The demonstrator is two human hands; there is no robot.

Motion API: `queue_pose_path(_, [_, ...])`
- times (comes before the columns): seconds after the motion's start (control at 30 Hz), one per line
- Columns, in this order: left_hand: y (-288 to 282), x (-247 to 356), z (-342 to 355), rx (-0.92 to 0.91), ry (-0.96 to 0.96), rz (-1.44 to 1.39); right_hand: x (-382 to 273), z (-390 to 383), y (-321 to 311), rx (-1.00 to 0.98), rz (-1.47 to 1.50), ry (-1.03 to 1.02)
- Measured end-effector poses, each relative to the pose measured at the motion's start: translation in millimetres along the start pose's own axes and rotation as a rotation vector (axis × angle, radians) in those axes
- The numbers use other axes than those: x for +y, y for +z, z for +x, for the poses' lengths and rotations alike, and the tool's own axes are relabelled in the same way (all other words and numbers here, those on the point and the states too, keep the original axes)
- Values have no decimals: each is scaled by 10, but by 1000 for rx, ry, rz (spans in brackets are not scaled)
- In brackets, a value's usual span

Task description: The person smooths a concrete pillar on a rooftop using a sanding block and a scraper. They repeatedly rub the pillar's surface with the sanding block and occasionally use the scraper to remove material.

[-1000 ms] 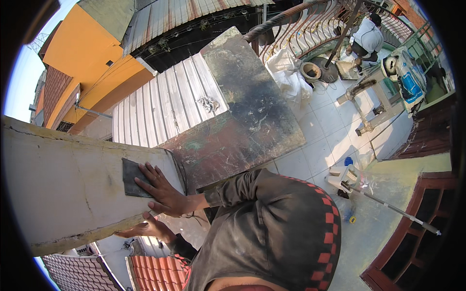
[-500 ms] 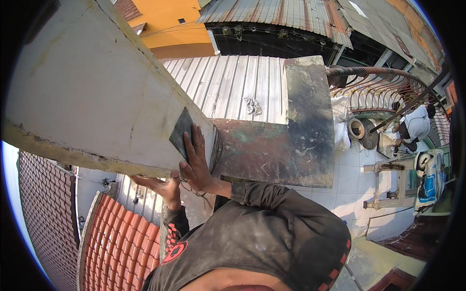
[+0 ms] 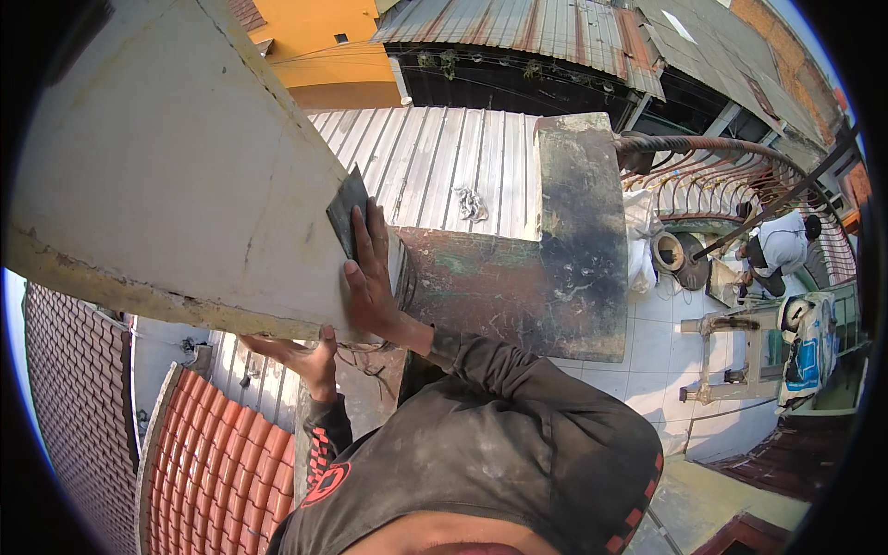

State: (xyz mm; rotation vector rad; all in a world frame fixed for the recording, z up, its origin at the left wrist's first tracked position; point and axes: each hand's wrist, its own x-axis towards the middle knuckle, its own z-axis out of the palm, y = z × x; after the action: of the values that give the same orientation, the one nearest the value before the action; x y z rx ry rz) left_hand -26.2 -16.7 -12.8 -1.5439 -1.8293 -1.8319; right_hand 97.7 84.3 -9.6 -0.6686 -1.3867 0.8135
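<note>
A dark grey square sheet [image 3: 344, 205] lies on the pale, cracked face of a long concrete member [image 3: 176, 157], by its near end. My right hand [image 3: 372, 282] presses it with fingers stretched out flat, thumb apart. My left hand [image 3: 310, 363] is just below, at the member's chipped yellowish lower edge, fingers extended beneath it and thumb raised.
A weathered L-shaped slab [image 3: 578, 287] adjoins a white corrugated roof [image 3: 407, 153]. At right are a tiled balcony [image 3: 657, 342], curved railing [image 3: 698, 143], white sacks [image 3: 640, 236], metal frame [image 3: 717, 393] and a crouching person [image 3: 779, 242]. Red roof tiles [image 3: 208, 467] lie lower left.
The view has swung, shifting the balcony rightward and the member upright-diagonally. My right hand and the sheet have slid slightly up along the member's face since half a second ago.
</note>
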Motion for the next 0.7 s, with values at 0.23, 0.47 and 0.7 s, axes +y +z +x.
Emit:
queue_pose_path(0.23, [25,141,68,39,78,105,105,-441,178,-108,-66,-39])
queue_pose_path(0.47, [138,246,125,65,45,48,176,-623,234,-113,-111,-38])
queue_pose_path(0.7, [41,13,65,48,68,175,81,-398,116,-70,-69,-49])
